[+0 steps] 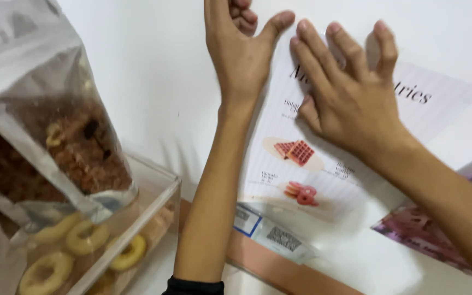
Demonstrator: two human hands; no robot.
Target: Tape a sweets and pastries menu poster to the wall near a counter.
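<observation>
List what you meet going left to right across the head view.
Clear bag of snack mix → clear box of ring-shaped biscuits → left hand → right hand, flat on the printed menu sheet → pink leaflet.

Single head-worn view, looking steeply down from close above, white desk [154,76] filling the frame, both forearms entering from the bottom edge, left hand [240,52] and right hand [350,93] near the top, no second view.
</observation>
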